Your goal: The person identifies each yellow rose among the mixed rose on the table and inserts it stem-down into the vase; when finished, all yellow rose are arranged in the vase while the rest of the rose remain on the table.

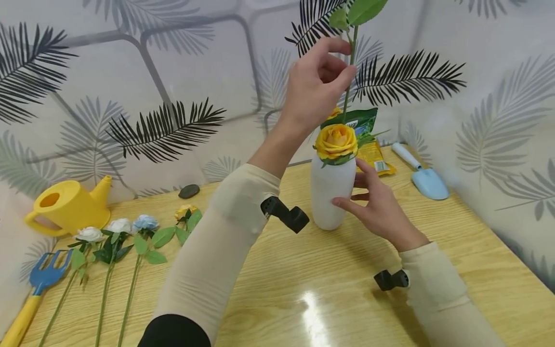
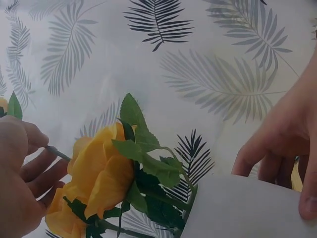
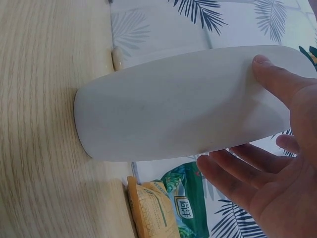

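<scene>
My left hand is raised above a white vase and pinches a green flower stem between thumb and fingers. Leaves stand out from this stem at the top of the head view; its bloom is cut off there. A yellow rose sits at the vase mouth, with another yellow bloom partly hidden behind it. My right hand holds the upright vase from the right, thumb on one side and fingers on the other. The stem's lower end is hidden behind the front rose.
On the left lie a white rose, a blue rose, a yellow watering can and a blue fork. A dark stone is at the back. Green and yellow packets and a light-blue trowel are behind right.
</scene>
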Demonstrator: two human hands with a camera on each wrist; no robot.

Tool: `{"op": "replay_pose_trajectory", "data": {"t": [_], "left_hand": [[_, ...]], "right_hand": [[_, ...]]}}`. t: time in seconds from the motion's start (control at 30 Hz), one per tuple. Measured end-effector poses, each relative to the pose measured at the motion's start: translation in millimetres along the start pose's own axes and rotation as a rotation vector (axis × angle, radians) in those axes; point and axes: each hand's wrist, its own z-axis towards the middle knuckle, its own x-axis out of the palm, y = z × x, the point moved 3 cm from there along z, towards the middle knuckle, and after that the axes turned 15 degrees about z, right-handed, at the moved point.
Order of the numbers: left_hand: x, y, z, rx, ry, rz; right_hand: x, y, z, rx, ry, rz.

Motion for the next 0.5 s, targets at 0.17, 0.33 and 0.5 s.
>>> {"op": "replay_pose_trajectory", "data": {"t": [0.17, 0.33, 0.5], "left_hand": [[4.4, -2.2, -1.0, -0.061, 0.016, -0.029], [6.7, -1.7, -1.3, -0.077, 0.029, -0.049], [8.3, -0.4, -1.0, -0.092, 0.027, -0.066]], "right_hand": [[-0.3, 1.4, -1.5, -0.013, 0.007, 0.001], [-1.5, 3.4, -2.0, -0.03, 0.005, -0.008], [-2.0, 2.5, -2.2, -0.002, 0.006, -0.004]]}}
